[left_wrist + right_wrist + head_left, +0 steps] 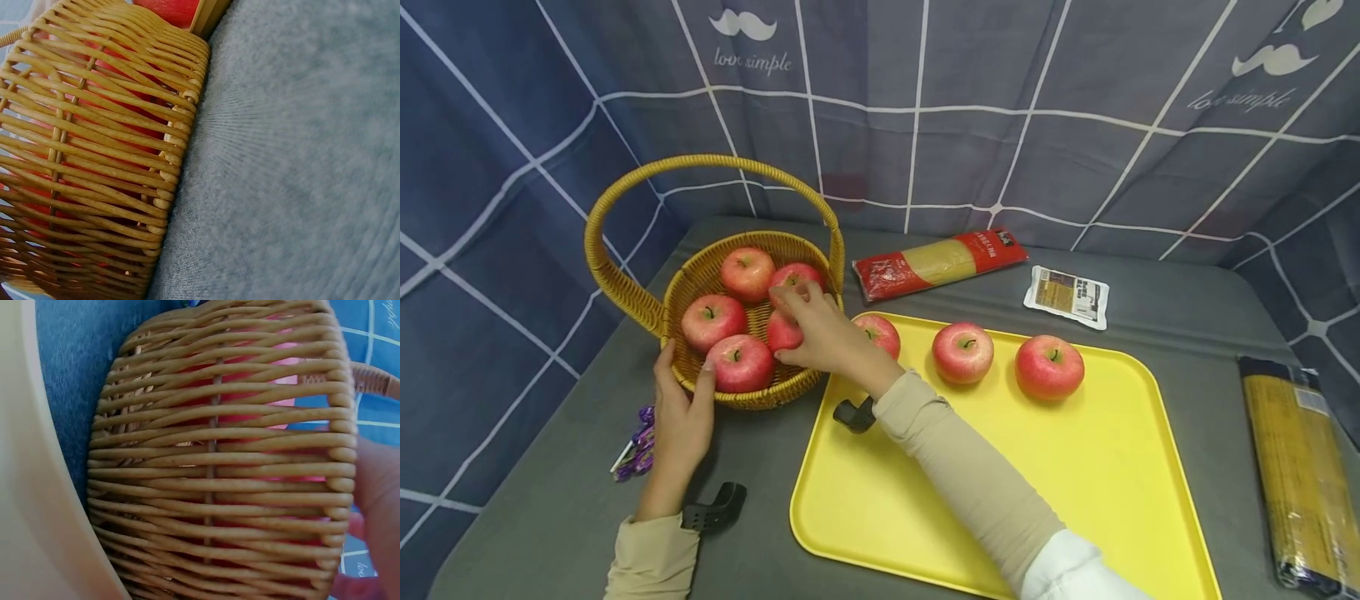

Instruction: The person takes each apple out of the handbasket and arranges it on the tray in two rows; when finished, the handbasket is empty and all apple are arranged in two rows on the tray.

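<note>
In the head view, a wicker basket with a tall arched handle holds several red apples. My left hand grips its near left rim, the thumb close beside the nearest apple. Reaching in from the right, my right hand holds an apple low inside the basket, its fingers covering part of it. Another apple is partly hidden behind those fingers. Both wrist views look at the basket's woven side, with red fruit showing through the gaps.
A yellow tray beside the basket carries three apples, one partly behind my right wrist. Behind it lie a red noodle packet and a white pouch. Purple-wrapped candies lie left, a long noodle pack far right.
</note>
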`<state>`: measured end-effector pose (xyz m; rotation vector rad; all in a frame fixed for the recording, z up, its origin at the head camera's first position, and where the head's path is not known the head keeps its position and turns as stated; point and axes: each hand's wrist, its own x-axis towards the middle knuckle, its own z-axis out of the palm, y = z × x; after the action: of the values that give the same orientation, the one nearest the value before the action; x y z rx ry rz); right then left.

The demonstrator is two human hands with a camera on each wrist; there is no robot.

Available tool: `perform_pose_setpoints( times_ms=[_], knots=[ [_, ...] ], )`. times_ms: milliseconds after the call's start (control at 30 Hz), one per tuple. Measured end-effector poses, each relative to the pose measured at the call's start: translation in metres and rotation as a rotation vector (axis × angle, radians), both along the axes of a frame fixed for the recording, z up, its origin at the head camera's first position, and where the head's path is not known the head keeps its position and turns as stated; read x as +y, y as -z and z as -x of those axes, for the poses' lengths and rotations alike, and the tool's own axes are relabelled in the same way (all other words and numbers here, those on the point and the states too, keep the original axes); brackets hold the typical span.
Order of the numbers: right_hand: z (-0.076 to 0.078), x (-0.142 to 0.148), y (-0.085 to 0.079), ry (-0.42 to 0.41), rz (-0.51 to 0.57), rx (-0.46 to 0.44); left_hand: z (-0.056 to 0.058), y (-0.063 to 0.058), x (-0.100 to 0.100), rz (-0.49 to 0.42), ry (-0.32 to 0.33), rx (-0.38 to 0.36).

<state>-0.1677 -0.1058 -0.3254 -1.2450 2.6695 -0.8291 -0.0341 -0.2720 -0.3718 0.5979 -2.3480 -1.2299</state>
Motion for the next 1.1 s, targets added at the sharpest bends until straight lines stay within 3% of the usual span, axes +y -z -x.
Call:
perform_pose_setpoints(
  times_ms=[300,533,700,800,933,1100],
  knots=[
    [-0.008,0.032,-0.007,-0.034,0.34,-0.089,0.001,0.0,0.001,-0.006,-0.008,0.006],
    [-0.005,0.099,-0.019,0.0,0.417,-0.039,0.002,0.002,0.001,-0.007,-0.001,0.018],
    [0.004,0.169,-0.019,0.138,0.403,-0.013,0.002,0.004,0.001,-0.008,-0.006,0.016],
    [0.006,0.218,-0.017,0.247,0.395,0.048,0.002,0.005,0.001,-0.007,-0.004,0.009],
    [0.002,0.28,-0.011,0.41,0.379,0.122,0.001,0.003,0.001,-0.016,0.005,0.007],
    [-0.009,0.34,0.005,0.583,0.26,0.125,0.001,0.001,0.001,-0.026,0.022,0.019]
  ],
)
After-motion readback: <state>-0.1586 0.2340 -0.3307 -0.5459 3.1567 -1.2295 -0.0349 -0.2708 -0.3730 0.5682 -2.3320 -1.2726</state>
